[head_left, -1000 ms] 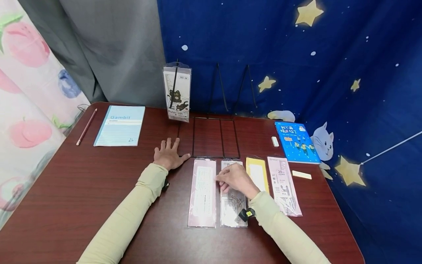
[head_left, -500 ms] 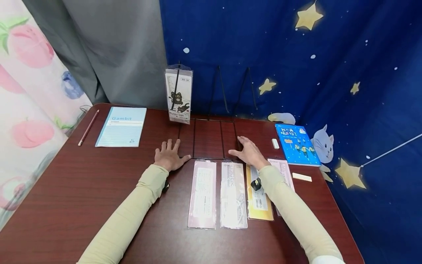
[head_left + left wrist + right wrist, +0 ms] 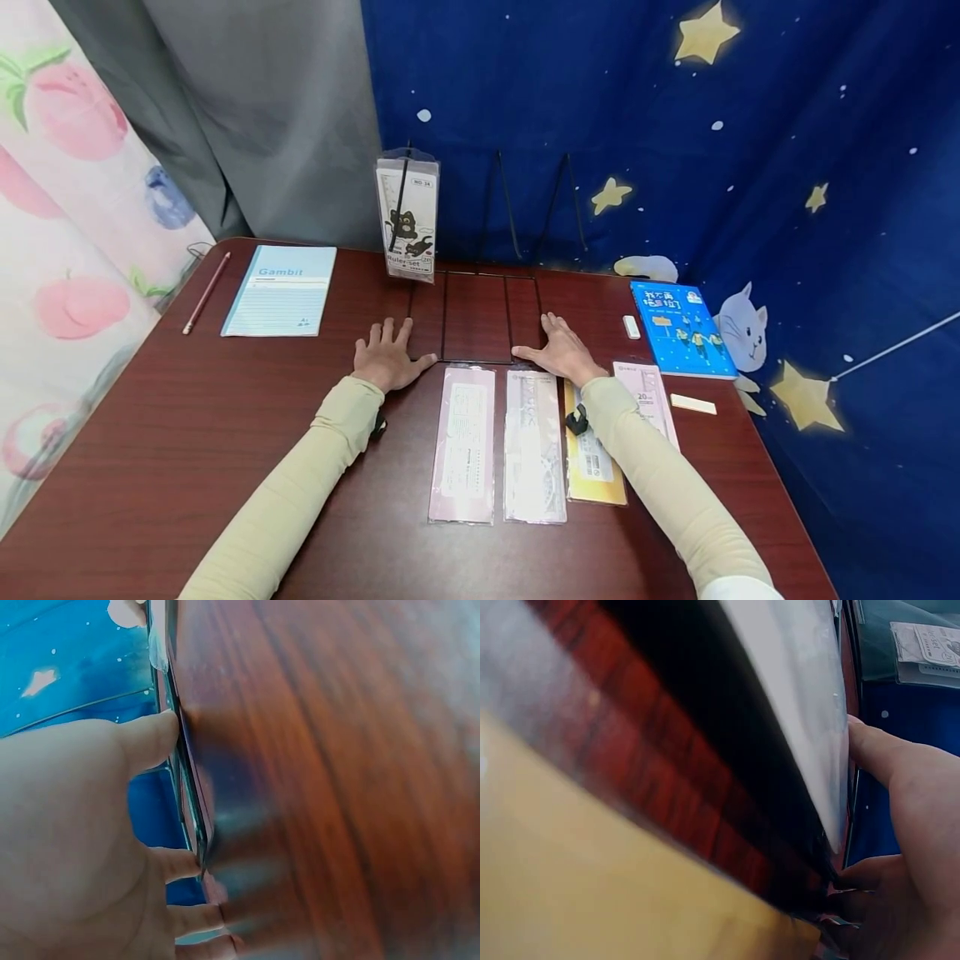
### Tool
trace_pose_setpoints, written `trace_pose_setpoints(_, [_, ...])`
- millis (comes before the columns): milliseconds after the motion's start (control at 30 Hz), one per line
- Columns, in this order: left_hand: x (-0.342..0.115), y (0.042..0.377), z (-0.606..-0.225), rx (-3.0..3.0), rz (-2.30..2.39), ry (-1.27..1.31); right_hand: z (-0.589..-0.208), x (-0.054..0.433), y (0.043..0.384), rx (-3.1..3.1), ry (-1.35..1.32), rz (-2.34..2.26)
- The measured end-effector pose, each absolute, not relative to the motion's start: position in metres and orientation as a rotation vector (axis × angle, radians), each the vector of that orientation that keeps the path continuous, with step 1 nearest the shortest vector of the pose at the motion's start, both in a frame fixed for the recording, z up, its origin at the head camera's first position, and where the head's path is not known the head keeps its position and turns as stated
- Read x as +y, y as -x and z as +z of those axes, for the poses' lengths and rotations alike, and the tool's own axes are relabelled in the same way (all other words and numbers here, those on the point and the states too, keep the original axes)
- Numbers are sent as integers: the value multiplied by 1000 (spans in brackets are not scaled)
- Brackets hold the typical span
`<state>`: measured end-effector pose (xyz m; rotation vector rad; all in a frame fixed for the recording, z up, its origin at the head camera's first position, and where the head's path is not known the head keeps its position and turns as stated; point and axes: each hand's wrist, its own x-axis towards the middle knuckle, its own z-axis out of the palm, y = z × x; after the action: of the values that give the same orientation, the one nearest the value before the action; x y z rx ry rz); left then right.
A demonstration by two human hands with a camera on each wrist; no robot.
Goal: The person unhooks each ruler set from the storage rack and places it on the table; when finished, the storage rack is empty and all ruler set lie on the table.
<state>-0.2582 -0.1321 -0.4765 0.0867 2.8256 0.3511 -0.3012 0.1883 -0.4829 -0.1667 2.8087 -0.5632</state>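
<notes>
My left hand (image 3: 386, 357) lies on the table with spread fingers at the front left corner of a black wire rack (image 3: 476, 362). In the left wrist view the thumb of that hand (image 3: 82, 817) reaches the wire. My right hand (image 3: 562, 348) rests at the front right corner, its thumb by the front wire. A ruler set packet (image 3: 412, 196) with black cats hangs on the left hook. Before the rack lie a pink packet (image 3: 461, 446), a clear ruler packet (image 3: 534, 446) and a yellow packet (image 3: 596, 475), partly hidden under my right forearm.
Another pink ruler packet (image 3: 648, 396) lies farther right, partly hidden by my sleeve. A blue book (image 3: 684, 329), a white eraser (image 3: 632, 327) and a cream strip (image 3: 693, 404) are on the right. A notebook (image 3: 281, 292) and pencil (image 3: 207, 293) lie at the left.
My right hand has left the clear packet and moved up and right to the rack's front right corner, its fingers spreading. My left hand has stayed in place.
</notes>
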Motion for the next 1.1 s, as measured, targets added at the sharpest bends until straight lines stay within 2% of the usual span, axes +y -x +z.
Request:
trace_pose_setpoints(200, [-138,267,-476,2861,603,-77,-482,190,301,2820,176,-499])
trace_pose_setpoints(567, [-175,303,-444,3060,1303,-124,-479,189,304,2820,180,-447])
trace_pose_setpoints(833, [-204,342,-418,2812,1987,-21,-479,185,304,2817,169,-445])
trace_pose_setpoints(1100, [-206,360,-401,2538,2234,27,-481,184,303,2827,156,-450])
